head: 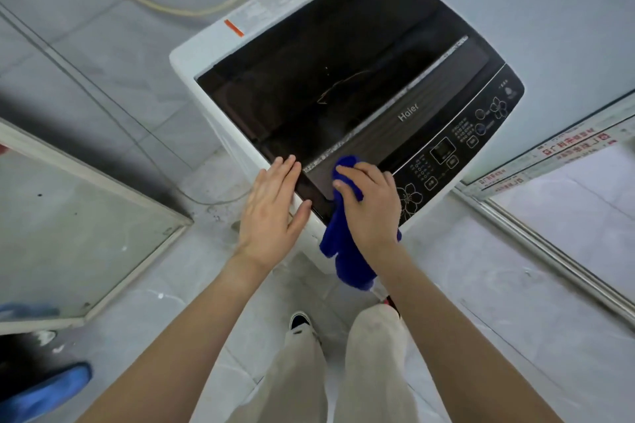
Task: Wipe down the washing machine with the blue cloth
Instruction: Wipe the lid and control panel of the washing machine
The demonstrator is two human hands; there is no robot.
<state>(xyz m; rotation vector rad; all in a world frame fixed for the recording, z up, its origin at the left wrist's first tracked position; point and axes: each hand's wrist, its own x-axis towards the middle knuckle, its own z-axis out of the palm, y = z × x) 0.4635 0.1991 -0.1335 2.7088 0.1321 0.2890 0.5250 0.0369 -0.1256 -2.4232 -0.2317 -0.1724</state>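
Head view, looking steeply down: a white top-loading washing machine (192,79) stands on pale grey floor tiles (113,55), its dark glass lid (309,72) shut and a black control panel (457,144) along the near edge. Right hand (369,204) presses a bunched blue cloth (343,244) onto the near left end of the panel strip; grip closed over the cloth, fingers curled on top, one tip of the cloth showing beyond the fingertips and the long loose end hanging down past the machine's front corner below the wrist. Left hand (271,209) lies flat, palm down, on the machine's near left corner, just beside the right hand; fingers straight and together, holding nothing. A cream hose (192,10) loops across the floor behind the machine. A metal-framed glass panel (79,223) sits at left. A sliding door track (549,251) runs at right. Below, the person's beige trousers (302,381) and a dark shoe toe (299,319) show. A blue shoe cover (51,385) sits at lower left.
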